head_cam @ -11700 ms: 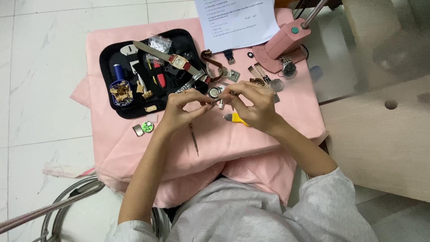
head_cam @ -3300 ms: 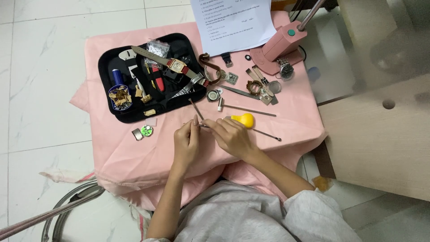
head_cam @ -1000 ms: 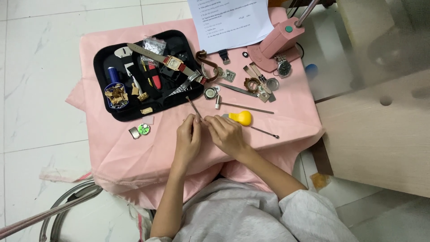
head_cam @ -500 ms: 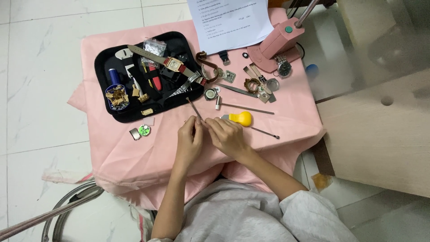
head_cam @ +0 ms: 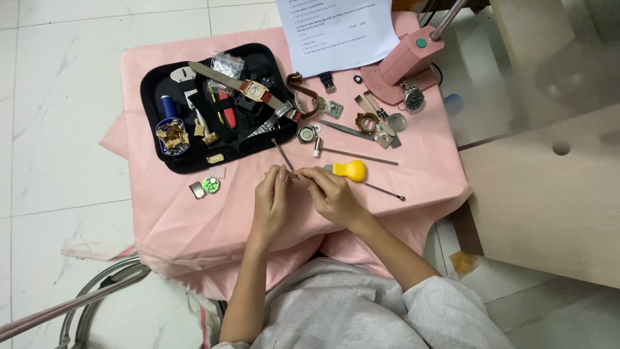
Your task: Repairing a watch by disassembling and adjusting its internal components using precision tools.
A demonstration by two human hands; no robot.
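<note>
A person seen from above, wearing a loose, light grey top of soft, slightly mottled fabric. Its sleeves are pushed up to about the elbows, bunching in folds there, so both forearms are bare. The left hand and right hand are bare too, with no rings, watch or gloves visible.

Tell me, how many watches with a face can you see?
2. One rectangular watch with a gold case lies across the black tray. One round silver watch sits on the pink press. Others may be hidden among the loose parts.
</note>
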